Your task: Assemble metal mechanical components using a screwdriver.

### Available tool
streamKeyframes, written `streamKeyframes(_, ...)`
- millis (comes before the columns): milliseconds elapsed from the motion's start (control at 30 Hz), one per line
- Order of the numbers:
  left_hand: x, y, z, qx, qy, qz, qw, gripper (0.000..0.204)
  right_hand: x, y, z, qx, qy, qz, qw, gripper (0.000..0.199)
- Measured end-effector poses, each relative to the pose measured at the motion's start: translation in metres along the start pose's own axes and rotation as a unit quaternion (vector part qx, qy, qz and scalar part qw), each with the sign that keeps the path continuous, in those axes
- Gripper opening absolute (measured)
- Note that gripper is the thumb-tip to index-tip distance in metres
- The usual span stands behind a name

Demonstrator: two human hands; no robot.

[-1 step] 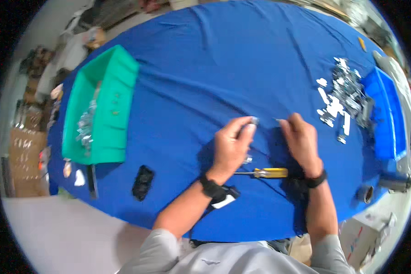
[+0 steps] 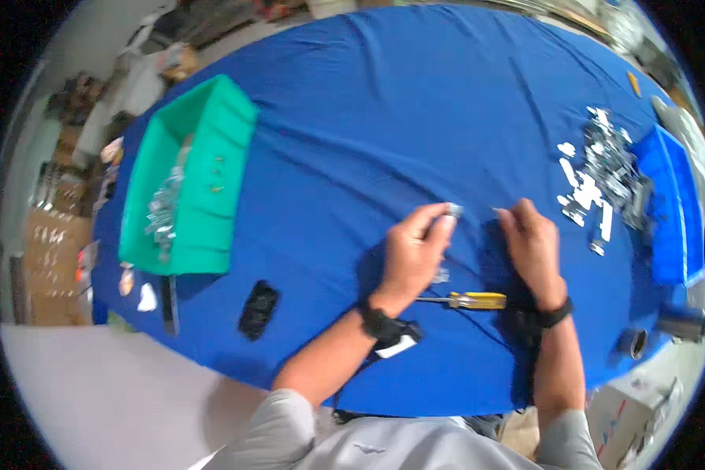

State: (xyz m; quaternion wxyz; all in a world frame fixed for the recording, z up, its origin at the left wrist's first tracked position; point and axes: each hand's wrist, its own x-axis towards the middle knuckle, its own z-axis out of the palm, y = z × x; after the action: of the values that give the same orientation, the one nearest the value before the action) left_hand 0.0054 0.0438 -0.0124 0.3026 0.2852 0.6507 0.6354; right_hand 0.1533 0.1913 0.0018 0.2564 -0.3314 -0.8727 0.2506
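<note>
My left hand (image 2: 415, 251) is closed, with a small silvery metal part (image 2: 453, 210) pinched between thumb and forefinger. A short gap to the right, my right hand (image 2: 534, 247) is also closed in a pinch. A tiny pale tip (image 2: 497, 209) shows at its fingertips, too small to name. Below the left hand a small shiny metal piece (image 2: 440, 276) lies on the blue cloth (image 2: 352, 196). A screwdriver (image 2: 478, 301) with a yellow handle lies between my forearms, its shaft toward my left wrist.
On the left stands a green bin (image 2: 239, 164) with several metal parts inside. A black, phone-like object (image 2: 258, 310) lies nearer me. To the right, a heap of metal and dark parts (image 2: 611, 168) borders a blue bin (image 2: 674, 211). A dark ring-shaped object (image 2: 633, 343) sits near the right edge.
The whole view has shifted slightly, so table, bins and hands appear a little farther right. Both hands keep their pinches and about the same places over the cloth.
</note>
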Motion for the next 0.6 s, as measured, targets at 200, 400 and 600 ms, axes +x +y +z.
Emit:
streamKeyframes(200, 0.003, 0.000, -0.007, -0.017, -0.003, 0.043, 0.999, 0.025, 0.000, 0.008, -0.009, -0.168, -0.002, -0.035, 0.985, 0.028)
streamKeyframes(400, -0.001, 0.031, -0.047, -0.072, 0.068, 0.053, 0.994, 0.023, -0.005, 0.014, -0.014, -0.207, -0.064, 0.011, 0.976, 0.039)
streamKeyframes(600, 0.013, 0.132, -0.155, 0.076, 0.210, 0.169, 0.960, 0.033, -0.006, 0.021, -0.033, -0.196, -0.061, 0.035, 0.978, 0.041)
